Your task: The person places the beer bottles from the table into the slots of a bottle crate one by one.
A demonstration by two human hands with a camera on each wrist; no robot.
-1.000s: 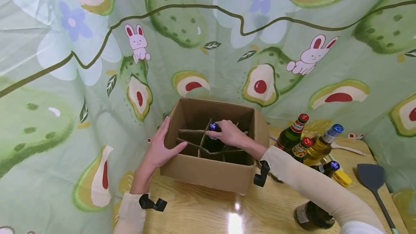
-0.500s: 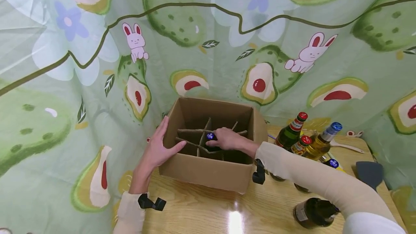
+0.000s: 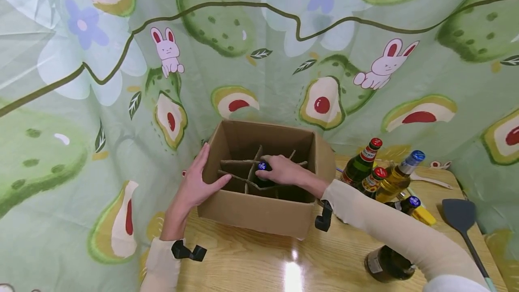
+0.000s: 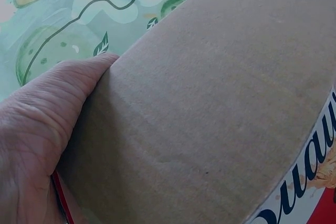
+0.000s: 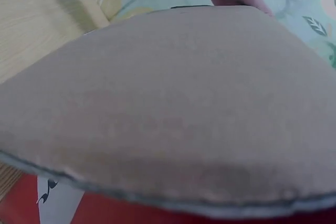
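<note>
A brown cardboard box (image 3: 255,211) with crossed cardboard dividers (image 3: 237,162) stands on the wooden table. My right hand (image 3: 284,170) reaches in over its right side and grips a dark bottle (image 3: 262,166) by the neck, just under the blue cap. The bottle is upright in a middle compartment, its lower part hidden by a divider. At the box's left side, my left hand (image 3: 198,187) rests with straight fingers along the outside and the thumb spread over the front left corner. Cardboard flaps fill most of both wrist views, hiding the right hand in its own view.
To the right stand several bottles: a green one (image 3: 362,162), a clear yellow one (image 3: 391,181) and a blue-capped one (image 3: 407,204). A brown bottle (image 3: 385,262) stands nearer the front. A dark spatula (image 3: 459,213) lies at the table's right edge. Patterned cloth (image 3: 259,71) hangs behind.
My right hand has lowered the blue-capped bottle deeper into its compartment, so less of it shows. The left hand has kept its place on the box.
</note>
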